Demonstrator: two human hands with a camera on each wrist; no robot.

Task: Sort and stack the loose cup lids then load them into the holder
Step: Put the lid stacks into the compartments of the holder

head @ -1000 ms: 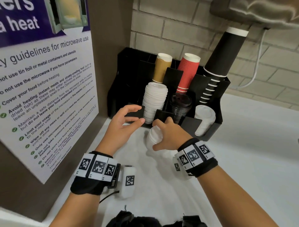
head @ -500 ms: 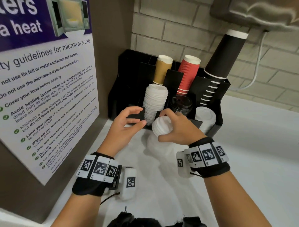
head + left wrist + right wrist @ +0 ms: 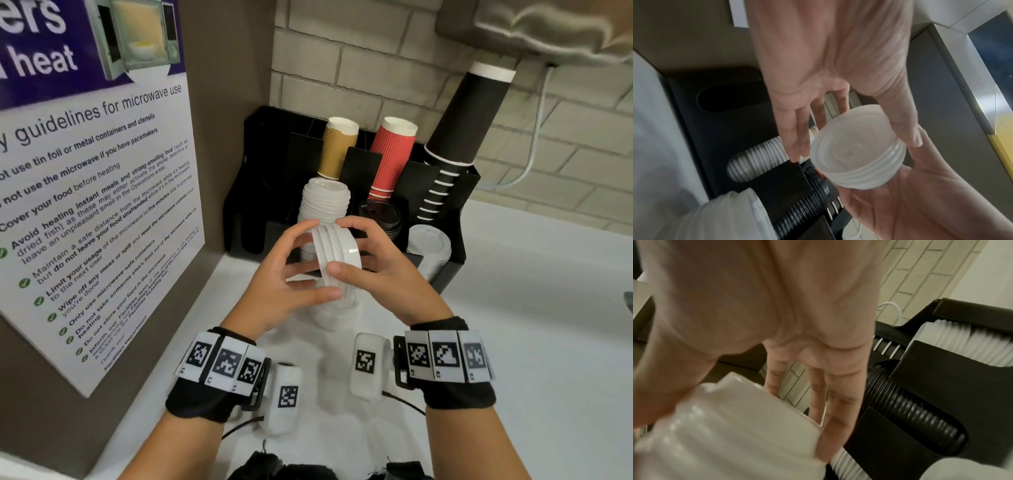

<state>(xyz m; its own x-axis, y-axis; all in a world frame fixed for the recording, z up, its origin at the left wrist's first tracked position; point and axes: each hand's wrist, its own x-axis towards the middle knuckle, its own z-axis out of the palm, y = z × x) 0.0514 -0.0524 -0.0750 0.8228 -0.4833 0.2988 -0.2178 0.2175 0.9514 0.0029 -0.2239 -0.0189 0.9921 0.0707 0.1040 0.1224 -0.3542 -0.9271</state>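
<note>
Both hands, left hand [image 3: 274,284] and right hand [image 3: 380,270], grasp a short stack of white plastic lids [image 3: 337,255] before the black plastic holder [image 3: 445,263]; the left wrist view shows its hollow underside.

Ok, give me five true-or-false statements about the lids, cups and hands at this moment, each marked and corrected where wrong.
1. Both hands hold a short stack of white lids. True.
2. The black holder has a stack of black lids in a front slot. True.
3. The red cups lie loose on the counter. False: they stand in the holder.
4. The left hand rests flat on the counter. False: it grips the lid stack with the right hand.
5. The tall black cups are at the holder's left end. False: right end.
</note>
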